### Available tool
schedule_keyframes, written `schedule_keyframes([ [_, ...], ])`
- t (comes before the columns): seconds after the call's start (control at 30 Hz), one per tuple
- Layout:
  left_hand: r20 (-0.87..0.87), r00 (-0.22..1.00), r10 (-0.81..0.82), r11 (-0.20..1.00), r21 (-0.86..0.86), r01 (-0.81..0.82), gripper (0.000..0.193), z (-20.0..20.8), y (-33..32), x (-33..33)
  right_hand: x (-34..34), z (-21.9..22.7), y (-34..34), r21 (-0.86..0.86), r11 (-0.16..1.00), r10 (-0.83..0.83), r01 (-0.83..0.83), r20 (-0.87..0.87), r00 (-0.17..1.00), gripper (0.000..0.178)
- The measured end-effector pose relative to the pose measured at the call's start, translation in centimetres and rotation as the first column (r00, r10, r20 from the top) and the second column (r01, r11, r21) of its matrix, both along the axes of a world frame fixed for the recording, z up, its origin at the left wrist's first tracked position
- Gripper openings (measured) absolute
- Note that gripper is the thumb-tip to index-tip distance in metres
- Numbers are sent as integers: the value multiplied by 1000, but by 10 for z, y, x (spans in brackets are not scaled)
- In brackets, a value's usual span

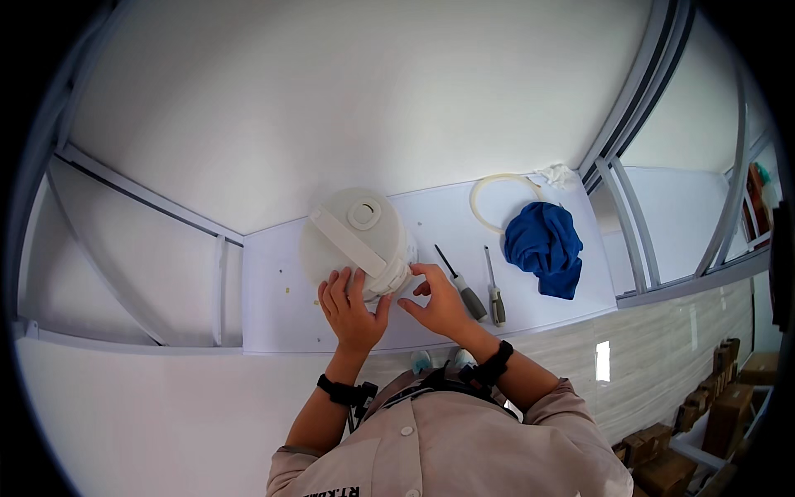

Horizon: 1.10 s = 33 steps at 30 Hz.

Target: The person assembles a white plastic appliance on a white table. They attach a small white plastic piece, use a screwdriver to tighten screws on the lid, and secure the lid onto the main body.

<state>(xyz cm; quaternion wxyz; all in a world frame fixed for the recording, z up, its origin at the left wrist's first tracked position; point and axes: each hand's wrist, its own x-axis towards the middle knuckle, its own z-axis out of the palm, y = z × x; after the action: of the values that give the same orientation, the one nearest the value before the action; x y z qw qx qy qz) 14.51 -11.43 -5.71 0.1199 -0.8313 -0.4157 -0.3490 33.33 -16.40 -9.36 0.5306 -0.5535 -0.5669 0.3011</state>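
Here, the rice cooker [383, 236] sits just left of frame centre, handle [348, 242] slanting down-right toward the open right hand [437, 306], the left hand [352, 308] resting spread, ungrasping, on its lower edge.

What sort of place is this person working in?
Probably a small repair or assembly workstation: two screwdrivers lie on a white table beside a pale, lidded appliance, with brown boxes at lower right.

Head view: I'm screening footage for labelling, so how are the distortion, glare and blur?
Head view: corners are black, and the right-hand metal frame bows near the rim; head view: a bright glare patch marks the floor at right; head view: left hand and right hand show no strong blur.
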Motion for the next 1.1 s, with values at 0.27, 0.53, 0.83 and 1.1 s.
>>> schedule_keyframes([
  [0.27, -10, 1000, 9, 1000, 7, -9, 71, 1, 0, 2, 3, 1, -6, 0, 1000, 4, -4, -8, 1000, 68],
  [0.53, 23, 999, 23, 1000, 3, -23, 76, 7, -4, 9, 3, 13, -10, 32, 999, 14, -15, 44, 999, 73],
  [0.83, 31, 996, 86, 996, 24, -87, 75, 3, -2, 17, 1, 9, -11, 40, 999, 33, -34, 36, 999, 77],
  [1.1, 44, 991, 124, 991, 41, -126, 71, 5, -2, 25, 31, 2, -20, 84, 993, -108, 88, 266, 958, 56],
])
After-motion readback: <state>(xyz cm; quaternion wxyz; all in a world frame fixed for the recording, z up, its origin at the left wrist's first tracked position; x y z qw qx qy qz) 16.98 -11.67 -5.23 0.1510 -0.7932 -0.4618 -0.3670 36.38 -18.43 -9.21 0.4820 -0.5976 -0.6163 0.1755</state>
